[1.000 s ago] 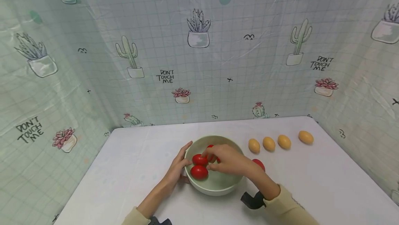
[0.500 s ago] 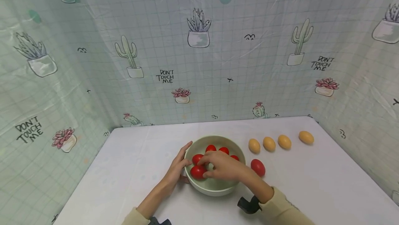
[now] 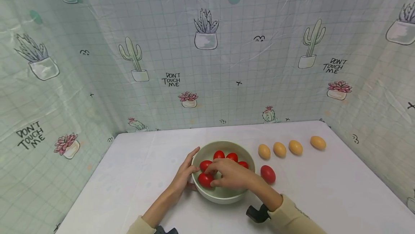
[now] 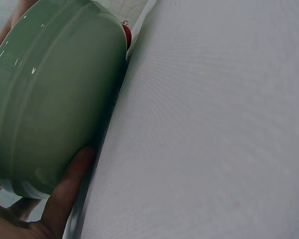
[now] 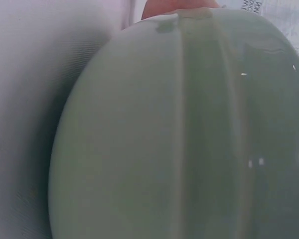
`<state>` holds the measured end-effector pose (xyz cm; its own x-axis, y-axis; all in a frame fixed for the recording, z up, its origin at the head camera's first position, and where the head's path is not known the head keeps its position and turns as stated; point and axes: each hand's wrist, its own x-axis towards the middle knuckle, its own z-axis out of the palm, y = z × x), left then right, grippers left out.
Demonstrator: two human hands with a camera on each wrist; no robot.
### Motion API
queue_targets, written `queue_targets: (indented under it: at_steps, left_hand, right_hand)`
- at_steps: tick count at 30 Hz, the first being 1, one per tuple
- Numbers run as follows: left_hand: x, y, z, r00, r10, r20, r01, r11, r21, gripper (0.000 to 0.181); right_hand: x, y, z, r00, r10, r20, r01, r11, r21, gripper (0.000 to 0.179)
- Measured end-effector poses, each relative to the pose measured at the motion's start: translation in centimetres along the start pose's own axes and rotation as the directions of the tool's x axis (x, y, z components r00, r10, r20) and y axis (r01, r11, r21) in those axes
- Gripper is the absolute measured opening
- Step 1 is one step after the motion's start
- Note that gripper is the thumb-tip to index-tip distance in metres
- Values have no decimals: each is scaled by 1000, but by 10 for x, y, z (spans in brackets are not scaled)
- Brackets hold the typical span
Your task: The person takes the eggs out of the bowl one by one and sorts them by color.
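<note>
A pale green bowl [image 3: 223,200] stands on the white table. My left hand [image 3: 183,176] holds its left side, thumb at the rim and fingers along the outer wall. In the left wrist view a finger [image 4: 70,186] lies against the bowl's lower wall. Inside are several glossy red egg-shaped pieces, one of them at the back [image 3: 219,154]. My right hand [image 3: 231,174] reaches in from the right, thumb and fingers bent round the front-left red egg-shaped piece [image 3: 205,180]. The bowl's outer wall [image 5: 139,139] fills most of the right wrist view, and the right hand's grip is hidden there.
One more red egg-shaped piece [image 3: 268,174] lies just right of the bowl. Several yellow oval pieces [image 3: 280,149] form a row at the table's back right. A cactus-print sheet [image 3: 240,57] hangs behind and on both sides of the white table [image 3: 139,176].
My right hand has moved left and slightly down within the bowl onto the front-left red piece, uncovering pieces behind it. That piece has shifted a little. My left hand stays put.
</note>
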<state>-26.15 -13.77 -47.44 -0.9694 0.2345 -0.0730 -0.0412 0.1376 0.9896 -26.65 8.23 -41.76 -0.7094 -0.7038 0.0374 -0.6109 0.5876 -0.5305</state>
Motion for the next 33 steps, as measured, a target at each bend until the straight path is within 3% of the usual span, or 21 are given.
queue_targets:
  at_steps: [8, 18, 33]
  left_hand:
    - [0, 0, 0, 1000, -1, -1, 1, 1000, 17, 72]
    - [-1, 0, 0, 1000, -1, 3, 1, 1000, -8, 71]
    - [0, 0, 0, 1000, 5, -11, -5, 1000, 7, 73]
  right_hand:
    - [2, 1, 5, 1000, 20, -8, -20, 1000, 2, 42]
    - [2, 0, 9, 1000, 29, -3, -29, 998, 50, 29]
    - [2, 3, 11, 997, 34, 73, -41, 995, 96, 45]
